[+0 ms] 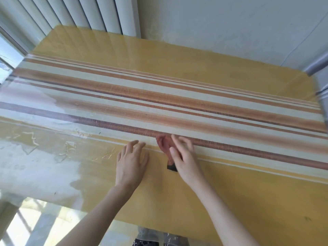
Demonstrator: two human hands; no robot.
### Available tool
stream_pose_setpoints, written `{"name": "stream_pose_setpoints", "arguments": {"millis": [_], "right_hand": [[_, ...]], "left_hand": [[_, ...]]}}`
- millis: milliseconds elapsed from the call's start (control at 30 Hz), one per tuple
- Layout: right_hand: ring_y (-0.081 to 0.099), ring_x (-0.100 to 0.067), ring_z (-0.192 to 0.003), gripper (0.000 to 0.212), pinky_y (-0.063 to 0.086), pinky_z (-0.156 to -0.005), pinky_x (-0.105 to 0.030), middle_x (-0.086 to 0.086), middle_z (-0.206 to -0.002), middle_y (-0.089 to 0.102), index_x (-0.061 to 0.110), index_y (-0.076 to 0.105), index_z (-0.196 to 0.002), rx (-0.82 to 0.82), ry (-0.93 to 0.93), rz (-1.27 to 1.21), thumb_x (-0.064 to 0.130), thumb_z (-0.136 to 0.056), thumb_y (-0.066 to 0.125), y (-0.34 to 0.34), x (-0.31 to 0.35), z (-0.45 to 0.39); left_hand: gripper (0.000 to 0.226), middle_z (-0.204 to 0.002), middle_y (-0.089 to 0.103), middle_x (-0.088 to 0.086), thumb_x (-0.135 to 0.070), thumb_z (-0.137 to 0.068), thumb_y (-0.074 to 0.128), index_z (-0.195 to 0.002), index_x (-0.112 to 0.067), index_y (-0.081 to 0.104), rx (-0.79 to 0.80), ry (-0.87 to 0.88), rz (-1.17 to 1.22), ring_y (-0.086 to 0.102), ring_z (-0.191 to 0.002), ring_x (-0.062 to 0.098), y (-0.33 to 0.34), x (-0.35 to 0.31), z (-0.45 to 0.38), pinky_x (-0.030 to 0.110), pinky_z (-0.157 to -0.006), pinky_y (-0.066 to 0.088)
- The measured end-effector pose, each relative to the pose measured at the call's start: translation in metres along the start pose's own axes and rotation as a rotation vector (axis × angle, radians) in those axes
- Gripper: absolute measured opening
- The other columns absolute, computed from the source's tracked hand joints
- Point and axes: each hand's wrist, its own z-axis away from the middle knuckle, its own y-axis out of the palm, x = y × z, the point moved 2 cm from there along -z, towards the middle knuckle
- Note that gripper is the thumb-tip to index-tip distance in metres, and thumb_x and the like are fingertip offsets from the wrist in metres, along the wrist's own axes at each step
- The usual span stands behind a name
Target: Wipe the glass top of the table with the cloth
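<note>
The glass table top covers a yellow cloth with brown and cream stripes. A small reddish-pink cloth lies bunched on the glass near the middle, with a dark corner showing at its near end. My right hand rests on the cloth's right side, fingers spread over it and thumb against it. My left hand lies flat on the glass just left of the cloth, fingers apart, holding nothing and apart from the cloth.
Whitish smears and glare patches cover the glass at the near left. A pale wall and vertical blinds stand behind the table's far edge. A window frame is at the left, a grey rail at the right.
</note>
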Motion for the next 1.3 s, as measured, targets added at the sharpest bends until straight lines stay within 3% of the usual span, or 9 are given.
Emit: {"name": "stream_pose_setpoints", "arguments": {"millis": [100, 200, 400, 500, 600, 800, 967, 1133, 1300], "right_hand": [[0.025, 0.003, -0.124, 0.043, 0.024, -0.103, -0.014, 0.006, -0.143, 0.027, 0.024, 0.032, -0.14, -0.057, 0.058, 0.085, 0.025, -0.097, 0.038, -0.037, -0.024, 0.0], [0.017, -0.019, -0.138, 0.041, 0.02, -0.113, -0.042, -0.003, -0.15, 0.025, 0.016, 0.039, -0.137, -0.074, 0.025, 0.392, 0.019, -0.097, 0.04, -0.053, -0.055, 0.0], [0.004, -0.017, -0.141, 0.054, 0.005, -0.115, -0.038, 0.002, -0.153, 0.013, 0.018, 0.021, -0.144, -0.035, 0.04, 0.673, 0.037, -0.095, 0.007, -0.042, -0.074, 0.001], [0.006, -0.019, -0.141, 0.054, 0.005, -0.114, -0.04, 0.001, -0.153, 0.016, 0.017, 0.024, -0.144, -0.043, 0.083, 0.666, 0.034, -0.094, 0.007, -0.038, -0.074, 0.002], [0.004, -0.022, -0.141, 0.046, 0.001, -0.114, -0.043, -0.001, -0.154, 0.014, 0.016, 0.021, -0.144, -0.071, 0.142, 0.634, 0.024, -0.099, 0.021, -0.031, -0.067, 0.004], [0.005, -0.026, -0.14, 0.052, 0.002, -0.111, -0.045, -0.003, -0.153, 0.014, 0.014, 0.02, -0.144, -0.013, 0.169, 0.604, 0.035, -0.096, 0.015, 0.005, -0.035, 0.034], [0.019, -0.032, -0.138, 0.064, 0.019, -0.108, -0.053, -0.005, -0.151, 0.025, 0.017, 0.032, -0.141, 0.055, 0.142, 0.667, 0.048, -0.094, 0.0, 0.026, -0.028, 0.063], [0.005, -0.028, -0.14, 0.063, 0.0, -0.11, -0.048, -0.001, -0.152, 0.012, 0.025, 0.02, -0.144, 0.067, 0.109, 0.733, 0.053, -0.092, -0.001, 0.042, -0.026, 0.075], [-0.001, -0.026, -0.14, 0.063, -0.005, -0.11, -0.045, 0.001, -0.153, 0.007, 0.029, 0.013, -0.145, 0.043, 0.11, 0.768, 0.055, -0.09, -0.003, 0.043, -0.03, 0.075]], "left_hand": [[0.04, -0.12, 0.047, 0.006, -0.045, -0.091, 0.045, -0.123, -0.021, 0.049, 0.03, -0.119, 0.164, 0.054, -0.102, 0.028, 0.002, -0.039, 0.006, 0.041, -0.079, 0.049], [0.057, -0.123, 0.038, 0.007, -0.058, -0.084, 0.048, -0.13, -0.026, 0.039, 0.067, -0.139, 0.148, 0.049, -0.108, 0.029, 0.021, -0.086, 0.004, 0.04, -0.084, 0.047], [0.039, -0.136, 0.037, 0.011, -0.027, -0.084, 0.059, -0.123, -0.023, 0.05, -0.017, -0.129, 0.059, 0.037, -0.111, 0.035, 0.054, -0.101, 0.005, 0.038, -0.09, 0.038], [0.03, -0.137, 0.043, 0.002, -0.021, -0.087, 0.058, -0.117, -0.022, 0.056, 0.008, 0.073, -0.023, 0.04, -0.112, 0.032, 0.047, -0.072, 0.013, 0.037, -0.085, 0.041], [0.051, -0.149, 0.032, -0.011, -0.014, -0.08, 0.065, -0.126, -0.03, 0.05, 0.07, 0.169, -0.146, 0.036, -0.125, 0.028, 0.028, -0.037, 0.024, 0.035, -0.096, 0.035], [0.038, -0.148, 0.033, -0.017, -0.018, -0.095, 0.039, -0.128, -0.033, 0.05, -0.009, -0.01, -0.087, 0.036, -0.119, 0.024, 0.001, 0.01, 0.023, 0.036, -0.088, 0.042], [0.033, -0.12, 0.063, -0.013, -0.04, -0.084, 0.041, -0.103, -0.031, 0.067, 0.0, 0.338, -0.174, 0.057, -0.091, 0.029, 0.013, 0.015, 0.062, 0.038, -0.073, 0.049], [0.041, -0.123, 0.061, -0.011, -0.026, -0.072, 0.062, -0.112, -0.033, 0.057, -0.082, 0.493, -0.236, 0.052, -0.093, 0.024, 0.005, 0.051, 0.087, 0.038, -0.072, 0.049], [0.03, -0.135, 0.051, -0.013, -0.012, -0.09, 0.05, -0.113, -0.029, 0.059, -0.174, 0.159, -0.065, 0.051, -0.098, 0.022, -0.027, 0.111, 0.031, 0.038, -0.075, 0.05]]}}
